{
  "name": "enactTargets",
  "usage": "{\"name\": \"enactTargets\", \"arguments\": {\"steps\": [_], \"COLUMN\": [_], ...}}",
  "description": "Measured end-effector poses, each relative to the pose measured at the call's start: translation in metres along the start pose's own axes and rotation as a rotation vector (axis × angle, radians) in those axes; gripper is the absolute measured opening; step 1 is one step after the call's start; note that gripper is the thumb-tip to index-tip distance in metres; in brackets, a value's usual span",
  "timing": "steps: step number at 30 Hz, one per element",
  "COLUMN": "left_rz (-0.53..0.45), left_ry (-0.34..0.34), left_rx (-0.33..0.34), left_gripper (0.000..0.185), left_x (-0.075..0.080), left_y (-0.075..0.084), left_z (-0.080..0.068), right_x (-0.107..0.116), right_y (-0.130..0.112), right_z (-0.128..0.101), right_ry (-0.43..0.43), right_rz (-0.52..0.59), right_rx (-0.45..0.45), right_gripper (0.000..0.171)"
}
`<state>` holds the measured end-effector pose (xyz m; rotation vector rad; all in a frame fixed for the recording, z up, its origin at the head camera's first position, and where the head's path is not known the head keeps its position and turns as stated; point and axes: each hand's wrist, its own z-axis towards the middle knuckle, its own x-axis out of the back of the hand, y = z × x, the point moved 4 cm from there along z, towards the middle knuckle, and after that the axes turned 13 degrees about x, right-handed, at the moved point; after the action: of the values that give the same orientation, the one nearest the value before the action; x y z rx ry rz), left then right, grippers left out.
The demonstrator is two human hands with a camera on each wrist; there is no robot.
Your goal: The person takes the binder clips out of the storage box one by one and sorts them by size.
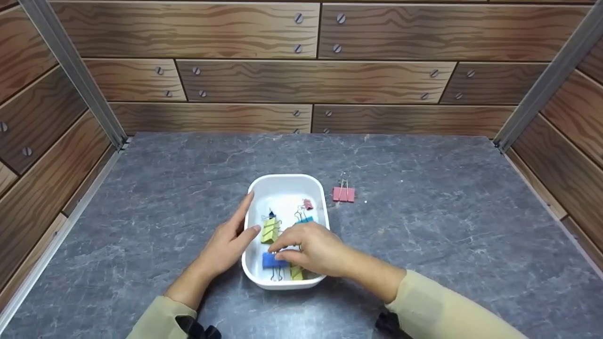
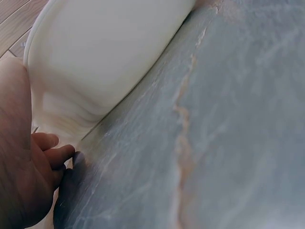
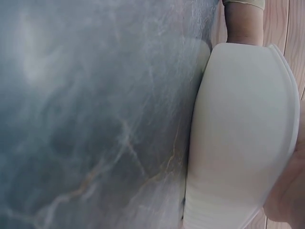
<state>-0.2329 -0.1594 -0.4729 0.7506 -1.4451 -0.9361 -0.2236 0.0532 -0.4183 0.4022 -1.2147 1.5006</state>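
A white plastic tub (image 1: 285, 180) stands on the table, with several binder clips inside. My left hand (image 1: 225, 249) holds its left side, thumb over the rim and forefinger along the outer wall. My right hand (image 1: 320, 248) reaches over the right rim, its thumb and forefinger pinching a blue binder clip (image 1: 272, 260) at its upper edge. Close by lie a yellow-green clip (image 1: 270, 230) and a yellow clip (image 1: 296, 272), partly under this hand. Farther back are a dark small clip (image 1: 272, 214), a light-blue clip (image 1: 305, 220) and a small pink clip (image 1: 308, 204).
A larger pink binder clip (image 1: 344, 194) lies on the grey marbled table (image 1: 447, 212), right of the tub, its wire handles pointing away. Wood-patterned walls (image 1: 311, 80) enclose the back and both sides, with metal posts (image 1: 75, 70) at the corners.
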Motion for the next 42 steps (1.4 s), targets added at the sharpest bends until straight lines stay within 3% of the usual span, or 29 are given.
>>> {"name": "enactTargets", "arguments": {"steps": [6,22,27,35,42], "left_rz": [0.003,-0.006,0.008,0.012,-0.006], "left_ry": [-0.002,-0.001,0.004,0.003,0.001], "left_rx": [0.007,0.002,0.004,0.005,0.013], "left_gripper": [0.074,0.074,0.074,0.074,0.073], "left_x": [0.000,0.000,0.001,0.002,0.000], "left_y": [0.000,-0.001,0.000,0.002,0.000], "left_z": [0.000,0.000,0.000,0.002,0.000], "right_x": [0.002,0.008,0.011,0.022,0.045], "right_y": [0.001,0.008,0.010,0.013,0.015], "right_z": [0.000,-0.003,-0.004,-0.004,-0.009], "right_ry": [0.081,0.250,0.318,0.384,0.451], "right_rz": [0.011,0.210,0.316,0.470,0.467], "right_rx": [-0.025,-0.213,-0.250,-0.288,-0.335], "right_gripper": [0.013,0.012,0.014,0.018,0.016]}}
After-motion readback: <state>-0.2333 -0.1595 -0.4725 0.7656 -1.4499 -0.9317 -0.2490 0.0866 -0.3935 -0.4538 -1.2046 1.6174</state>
